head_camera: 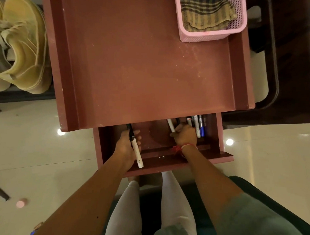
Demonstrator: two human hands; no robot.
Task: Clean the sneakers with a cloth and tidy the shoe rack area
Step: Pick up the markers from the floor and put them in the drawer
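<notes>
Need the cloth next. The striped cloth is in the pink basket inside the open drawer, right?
No. The striped cloth is in the pink basket, but that stands on the table top, not in the open drawer; the head view shows it.

the sneakers [20, 45] run off the left edge; the pink basket [207, 35] and its cloth [205, 13] off the top. the markers [198, 124] carry labels too small to read.

Reddish-brown tabletop [135, 63]; pink perforated basket [207, 35]; cloth [205, 11], tan with dark plaid stripes; pale yellow sneakers [22, 45]; cream floor [34, 147]; red wrist thread [178, 149].
</notes>
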